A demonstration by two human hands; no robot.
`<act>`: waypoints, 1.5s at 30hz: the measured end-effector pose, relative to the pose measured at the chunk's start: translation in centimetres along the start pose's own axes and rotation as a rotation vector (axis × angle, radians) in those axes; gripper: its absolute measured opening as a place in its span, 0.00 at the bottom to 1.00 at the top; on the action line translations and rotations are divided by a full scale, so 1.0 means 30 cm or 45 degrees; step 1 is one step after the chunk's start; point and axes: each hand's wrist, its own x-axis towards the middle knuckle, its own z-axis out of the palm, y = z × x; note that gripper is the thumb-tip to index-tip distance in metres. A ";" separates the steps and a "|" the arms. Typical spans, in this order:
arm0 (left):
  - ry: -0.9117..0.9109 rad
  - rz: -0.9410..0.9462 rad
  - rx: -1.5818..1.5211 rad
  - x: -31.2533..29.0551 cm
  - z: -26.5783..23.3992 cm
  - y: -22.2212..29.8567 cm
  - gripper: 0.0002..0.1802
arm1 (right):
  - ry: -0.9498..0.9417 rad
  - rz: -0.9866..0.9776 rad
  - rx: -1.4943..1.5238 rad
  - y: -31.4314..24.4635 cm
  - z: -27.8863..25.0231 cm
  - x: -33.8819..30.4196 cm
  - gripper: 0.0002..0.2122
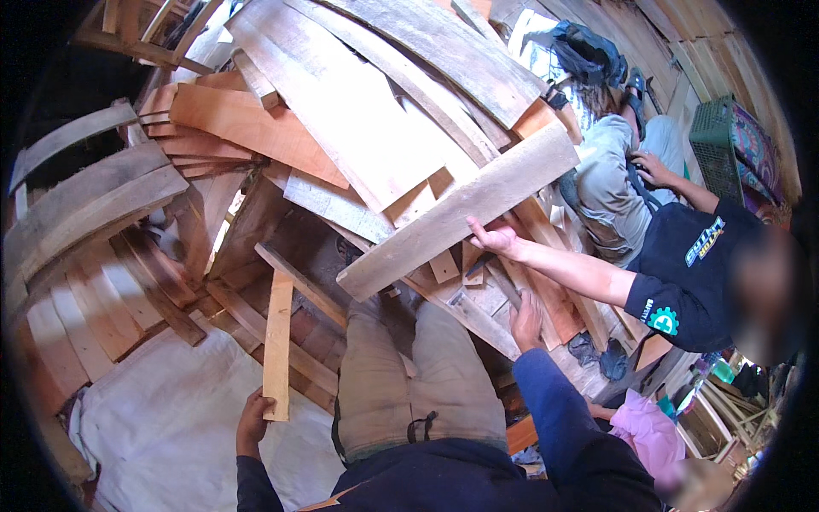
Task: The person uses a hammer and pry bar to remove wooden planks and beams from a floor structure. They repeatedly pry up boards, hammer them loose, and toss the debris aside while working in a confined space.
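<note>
slat (278, 346); left hand (252, 416) grips end

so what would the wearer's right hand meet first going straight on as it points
Probably the co-worker's outstretched hand, just ahead of the right hand; depth is unclear, so it might pass underneath.

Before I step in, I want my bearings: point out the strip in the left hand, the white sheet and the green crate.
Strip (278, 343), head view: middle of its broad face.
White sheet (196, 405), head view: its open middle.
Green crate (711, 139), head view: its side wall.
</note>
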 end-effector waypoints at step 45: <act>-0.276 0.471 -0.127 0.083 0.385 0.268 0.35 | 0.169 -1.164 -0.634 -0.572 -0.340 0.461 0.15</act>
